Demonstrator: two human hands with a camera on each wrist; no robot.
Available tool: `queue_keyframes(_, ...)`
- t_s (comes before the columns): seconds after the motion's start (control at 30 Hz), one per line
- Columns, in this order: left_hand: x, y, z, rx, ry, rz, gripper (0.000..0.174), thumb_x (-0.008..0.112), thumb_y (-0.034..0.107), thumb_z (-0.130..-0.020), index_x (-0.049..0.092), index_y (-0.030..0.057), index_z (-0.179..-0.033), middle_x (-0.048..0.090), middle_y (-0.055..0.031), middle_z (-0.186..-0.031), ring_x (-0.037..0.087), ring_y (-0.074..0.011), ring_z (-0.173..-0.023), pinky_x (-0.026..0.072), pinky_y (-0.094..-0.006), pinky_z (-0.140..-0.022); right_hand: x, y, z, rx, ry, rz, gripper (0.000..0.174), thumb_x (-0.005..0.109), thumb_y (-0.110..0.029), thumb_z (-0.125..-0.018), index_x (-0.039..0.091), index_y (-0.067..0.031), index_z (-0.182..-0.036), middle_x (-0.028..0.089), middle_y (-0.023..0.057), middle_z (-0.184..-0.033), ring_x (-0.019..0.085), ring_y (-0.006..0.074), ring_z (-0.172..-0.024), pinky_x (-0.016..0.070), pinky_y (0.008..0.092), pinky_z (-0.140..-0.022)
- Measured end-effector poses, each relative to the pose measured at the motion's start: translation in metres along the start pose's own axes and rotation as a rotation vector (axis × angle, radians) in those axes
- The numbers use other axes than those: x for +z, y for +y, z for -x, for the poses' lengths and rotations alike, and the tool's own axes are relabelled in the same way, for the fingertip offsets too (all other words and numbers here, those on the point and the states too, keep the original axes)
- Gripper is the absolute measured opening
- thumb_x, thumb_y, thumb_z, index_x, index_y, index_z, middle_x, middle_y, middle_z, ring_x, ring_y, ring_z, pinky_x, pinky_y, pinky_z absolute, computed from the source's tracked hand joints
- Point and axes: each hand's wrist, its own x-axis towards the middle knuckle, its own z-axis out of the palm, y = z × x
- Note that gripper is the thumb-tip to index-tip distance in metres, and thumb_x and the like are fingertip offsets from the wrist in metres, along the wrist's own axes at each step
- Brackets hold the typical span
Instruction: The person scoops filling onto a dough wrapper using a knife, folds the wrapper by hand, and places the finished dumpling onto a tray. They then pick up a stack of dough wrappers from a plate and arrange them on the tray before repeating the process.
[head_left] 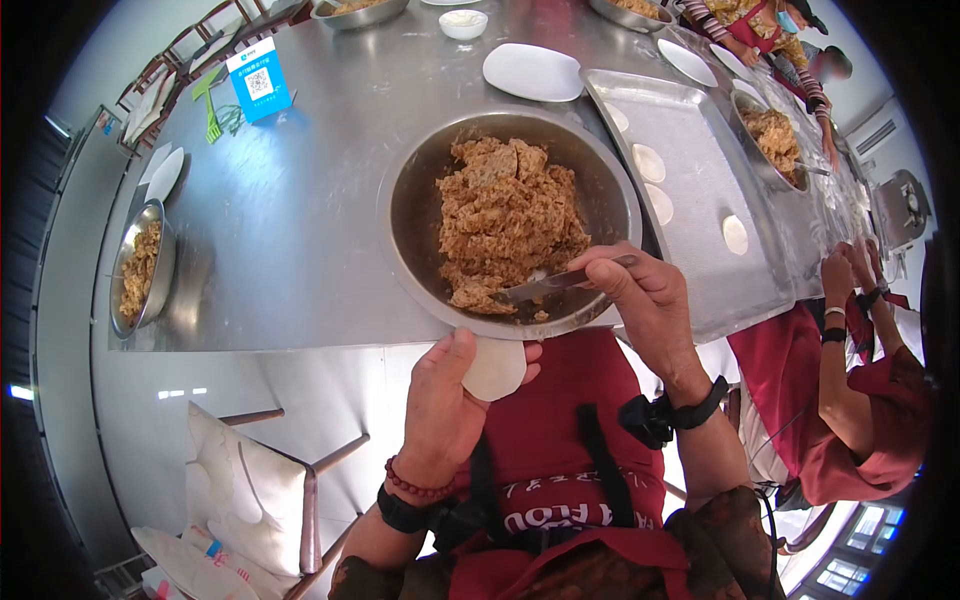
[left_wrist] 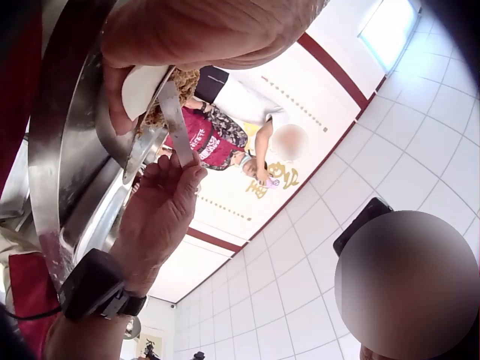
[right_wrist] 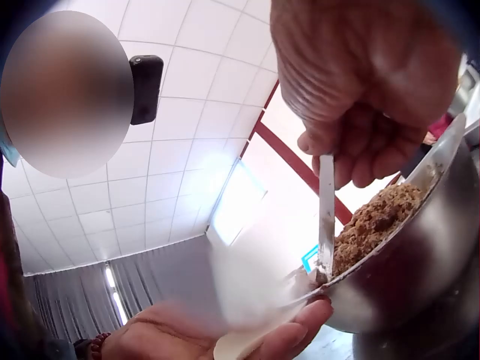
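Observation:
My left hand [head_left: 440,415] holds a round, pale dumpling wrapper [head_left: 495,370] just off the near rim of a big steel bowl [head_left: 410,215]. Its thumb lies along one edge, with fingertips showing at the other. Brown minced filling [head_left: 510,200] is heaped inside the bowl. Over the right side of the rim, my right hand [head_left: 652,305] grips a flat metal spatula [head_left: 560,284] between thumb and fingers. The blade's tip dips into the near edge of the filling. In the right wrist view the spatula [right_wrist: 326,210] points down toward the bowl's rim, close above the wrapper [right_wrist: 244,341].
Right of the bowl lies a metal tray [head_left: 690,130] with several wrappers [head_left: 649,163] on it. A white plate [head_left: 530,72] sits behind. Other filling bowls stand left [head_left: 165,255] and right [head_left: 772,140]. A blue sign [head_left: 245,75] stands far left. Other people work along the right side.

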Motion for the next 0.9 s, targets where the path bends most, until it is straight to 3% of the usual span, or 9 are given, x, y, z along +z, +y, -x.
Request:
queue_keyframes(0.37,0.000,0.002,-0.004,-0.010,-0.003,-0.014,0.045,0.043,0.026,-0.105,0.043,-0.0104,-0.131,0.059,-0.0287,-0.124,0.062,-0.0425,-0.112,0.0542,-0.0529,-0.095,0.022,0.009,-0.004,-0.017,-0.050,0.016,0.018,0.065,-0.017,-0.096,0.073,-0.0014,-0.101,0.072,0.0047,-0.090,0.065,0.0085,-0.083,0.0511,0.0236,-0.075)
queue_keyframes(0.47,0.004,0.003,-0.002,-0.006,0.040,0.028,0.040,0.041,0.023,-0.105,0.047,-0.0122,-0.123,0.062,-0.0278,-0.115,0.066,-0.0387,-0.106,0.0560,-0.0503,-0.093,0.016,0.009,-0.005,-0.016,-0.017,0.008,0.017,0.066,-0.016,-0.095,0.073,-0.0016,-0.101,0.072,0.0042,-0.090,0.065,0.0084,-0.084,0.0511,0.0237,-0.077)
queue_keyframes(0.53,0.002,0.003,-0.002,-0.008,0.028,0.009,0.041,0.043,0.024,-0.105,0.045,-0.0109,-0.126,0.060,-0.0285,-0.120,0.064,-0.0422,-0.109,0.0548,-0.0525,-0.094,0.003,0.001,-0.004,0.026,0.022,0.004,0.016,0.065,-0.014,-0.095,0.073,-0.0015,-0.100,0.072,0.0040,-0.090,0.065,0.0086,-0.085,0.0511,0.0240,-0.078)
queue_keyframes(0.67,-0.002,0.000,-0.003,-0.009,0.022,-0.016,0.041,0.044,0.026,-0.105,0.045,-0.0101,-0.124,0.060,-0.0289,-0.119,0.063,-0.0440,-0.111,0.0543,-0.0538,-0.095,-0.025,-0.008,-0.001,-0.130,0.153,0.126,0.013,0.065,-0.011,-0.095,0.073,-0.0020,-0.097,0.073,0.0025,-0.090,0.063,0.0097,-0.083,0.0502,0.0249,-0.077)
queue_keyframes(0.77,0.002,0.001,-0.003,-0.019,0.044,0.003,0.040,0.044,0.026,-0.105,0.046,-0.0098,-0.121,0.060,-0.0291,-0.118,0.063,-0.0440,-0.111,0.0541,-0.0540,-0.095,-0.042,-0.005,-0.003,-0.224,0.144,0.413,0.011,0.067,-0.012,-0.093,0.073,-0.0044,-0.096,0.073,0.0025,-0.089,0.063,0.0126,-0.082,0.0492,0.0268,-0.076)
queue_keyframes(0.9,0.000,0.000,-0.004,-0.018,0.047,-0.017,0.041,0.045,0.027,-0.105,0.046,-0.0099,-0.122,0.060,-0.0296,-0.118,0.062,-0.0442,-0.111,0.0538,-0.0546,-0.095,-0.047,0.010,-0.010,-0.334,0.085,0.492,0.009,0.068,-0.013,-0.091,0.073,-0.0055,-0.093,0.072,0.0042,-0.088,0.063,0.0183,-0.081,0.0488,0.0290,-0.077)
